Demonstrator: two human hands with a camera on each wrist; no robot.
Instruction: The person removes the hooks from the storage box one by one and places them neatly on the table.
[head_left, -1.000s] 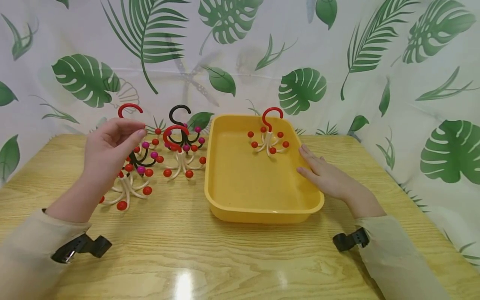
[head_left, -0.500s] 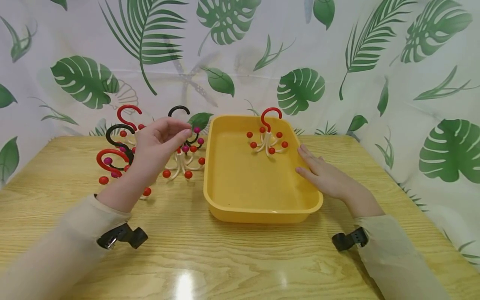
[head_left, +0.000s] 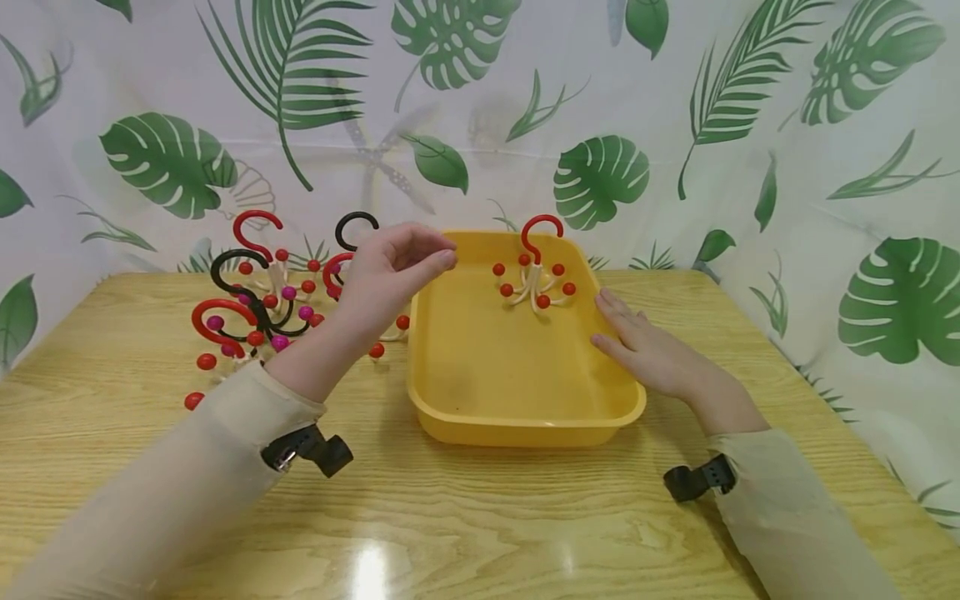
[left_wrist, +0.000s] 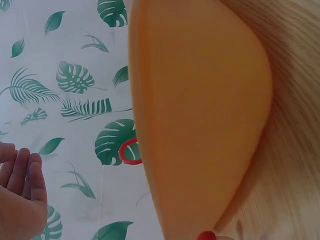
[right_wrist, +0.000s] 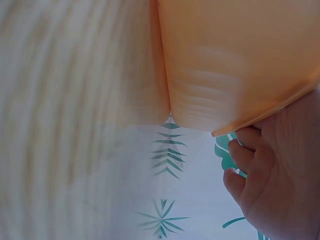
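Observation:
My left hand (head_left: 393, 279) hovers at the left rim of a yellow tray (head_left: 506, 367), fingers loosely bent, nothing visible between fingertips and thumb. In the left wrist view its bent fingers (left_wrist: 22, 172) show at the left edge. My right hand (head_left: 652, 350) holds the tray's right wall, thumb over the rim and fingers outside; the right wrist view shows those fingers (right_wrist: 245, 165) against the outer side. Inside the tray, at the back, stands a red-hooked hanger (head_left: 536, 271) with beige, red-ball-tipped arms.
Left of the tray stand several similar hangers: a red-hooked one (head_left: 258, 233) at the back, a black-hooked one (head_left: 258, 312) mid-group, and a red-hooked one (head_left: 225, 329) in front. My left hand and arm partly hide others. A leaf-patterned cloth (head_left: 480, 108) hangs behind the wooden table (head_left: 480, 517).
My left hand has moved right, from over the left hangers to the tray's left rim, uncovering the front-left hangers. The right hand and the tray hold their places.

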